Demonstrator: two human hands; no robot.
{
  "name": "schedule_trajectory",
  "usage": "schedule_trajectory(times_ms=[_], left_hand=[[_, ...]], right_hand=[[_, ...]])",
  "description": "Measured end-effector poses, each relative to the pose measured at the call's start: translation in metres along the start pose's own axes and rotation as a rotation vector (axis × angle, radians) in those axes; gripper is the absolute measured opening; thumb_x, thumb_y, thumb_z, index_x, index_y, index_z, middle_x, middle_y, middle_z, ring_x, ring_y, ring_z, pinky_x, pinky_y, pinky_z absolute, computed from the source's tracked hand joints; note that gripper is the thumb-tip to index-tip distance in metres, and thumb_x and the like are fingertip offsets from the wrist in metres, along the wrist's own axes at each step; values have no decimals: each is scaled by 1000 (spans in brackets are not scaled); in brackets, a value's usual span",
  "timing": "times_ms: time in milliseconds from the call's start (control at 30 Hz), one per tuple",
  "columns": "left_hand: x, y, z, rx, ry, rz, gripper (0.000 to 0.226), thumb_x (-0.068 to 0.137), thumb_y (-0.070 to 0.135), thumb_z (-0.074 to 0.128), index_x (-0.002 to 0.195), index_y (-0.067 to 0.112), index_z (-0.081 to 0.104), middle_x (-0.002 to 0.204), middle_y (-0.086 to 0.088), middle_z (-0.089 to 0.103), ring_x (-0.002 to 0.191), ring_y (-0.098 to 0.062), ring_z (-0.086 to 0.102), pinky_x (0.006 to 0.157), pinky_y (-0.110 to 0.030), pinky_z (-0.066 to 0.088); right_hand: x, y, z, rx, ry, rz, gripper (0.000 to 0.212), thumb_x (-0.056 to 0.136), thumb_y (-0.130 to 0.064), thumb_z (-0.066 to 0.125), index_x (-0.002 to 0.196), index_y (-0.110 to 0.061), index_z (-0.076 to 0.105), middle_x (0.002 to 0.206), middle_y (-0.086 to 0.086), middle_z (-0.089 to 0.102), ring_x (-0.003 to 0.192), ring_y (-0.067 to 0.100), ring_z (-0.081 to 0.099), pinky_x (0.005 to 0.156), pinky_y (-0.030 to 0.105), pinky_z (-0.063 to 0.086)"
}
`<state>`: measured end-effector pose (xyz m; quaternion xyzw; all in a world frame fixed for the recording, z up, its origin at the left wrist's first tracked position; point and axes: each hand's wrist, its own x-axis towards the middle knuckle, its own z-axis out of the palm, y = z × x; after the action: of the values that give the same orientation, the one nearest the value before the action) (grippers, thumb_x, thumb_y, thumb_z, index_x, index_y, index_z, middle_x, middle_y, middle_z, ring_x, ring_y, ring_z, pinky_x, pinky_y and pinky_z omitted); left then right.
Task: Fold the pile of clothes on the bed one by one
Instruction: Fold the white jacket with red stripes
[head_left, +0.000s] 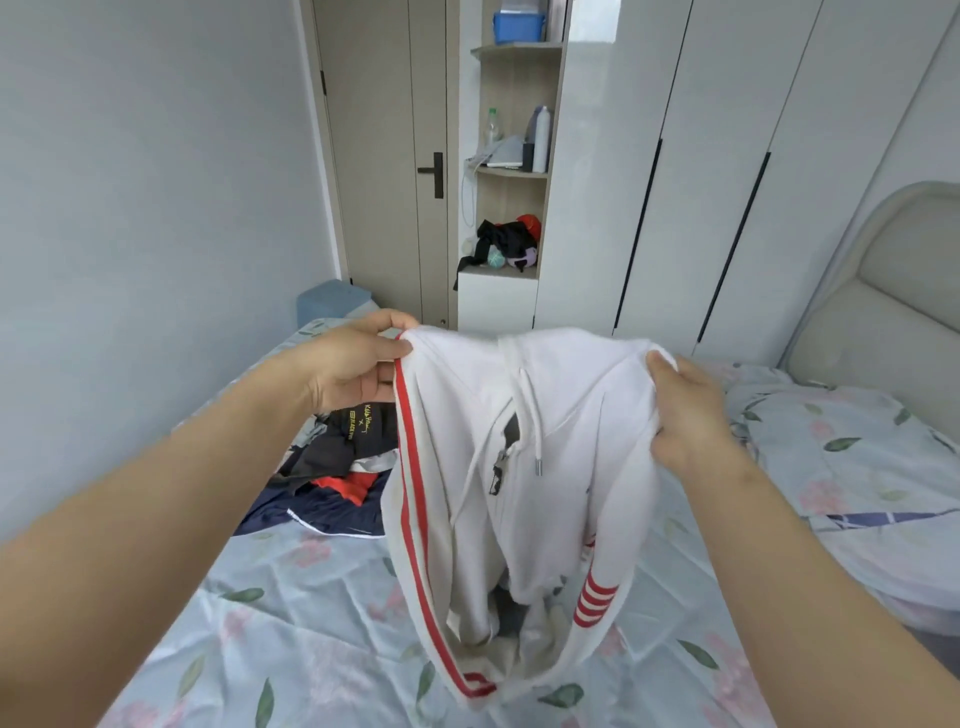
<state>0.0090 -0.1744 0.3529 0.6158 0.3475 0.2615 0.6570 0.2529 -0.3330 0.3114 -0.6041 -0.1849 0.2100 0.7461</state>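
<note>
I hold up a pair of white trousers (519, 467) with red side stripes, a drawstring and a zip pocket above the bed (291, 613). My left hand (358, 364) pinches the waistband at its left end, by the red stripe. My right hand (685, 410) grips the waistband at its right end. The legs hang down and their lower ends lie bunched on the sheet. Behind the trousers, to the left, lies the pile of clothes (337, 478): black, navy and red garments heaped together.
The floral sheet covers the bed; a pillow (852, 457) lies at the right by the padded headboard (893, 306). White wardrobes (727, 156), an open shelf unit (514, 171) and a door (384, 156) stand beyond the bed. A blue box (332, 301) sits by the left wall.
</note>
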Motion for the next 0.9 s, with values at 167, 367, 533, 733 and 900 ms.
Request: schedule_trajectory(times_ms=[167,367,533,733,900], left_hand=[[-17,-9,-9,-37,-36,-69,27,98,0,40,83,18,53,72,-2,55,48,-10,58,43,-19,49],[-54,-4,-36,219,-164,67,21,79,10,68,95,25,65,90,-2,63,77,-12,64,71,-25,54],[-94,10,-37,1053,-154,128,43,72,24,81,109,28,60,108,18,55,97,-4,54,86,-19,39],[-123,3,-24,975,498,468,30,94,28,54,77,4,55,73,-9,55,69,-25,49,60,-32,37],[-130,-7,5,367,403,272,29,100,28,42,116,9,56,114,-11,59,102,-27,55,94,-40,46]], right_hand=[[-25,1,-13,-413,-130,-151,24,93,-21,58,71,-11,54,62,3,49,55,15,43,47,21,34],[-69,-44,-26,-719,-551,-223,31,65,-12,85,78,-24,60,67,-17,63,57,-8,56,50,7,39],[-102,-56,-24,-873,-351,-387,31,73,-11,80,64,-22,52,64,-12,51,63,8,47,47,7,32],[-136,-61,-42,-747,64,-532,29,83,-25,70,81,-10,45,67,-7,43,62,16,40,48,18,31],[-149,-44,-62,-300,135,-283,21,91,-13,60,77,-17,45,71,-5,44,65,13,40,49,12,33]])
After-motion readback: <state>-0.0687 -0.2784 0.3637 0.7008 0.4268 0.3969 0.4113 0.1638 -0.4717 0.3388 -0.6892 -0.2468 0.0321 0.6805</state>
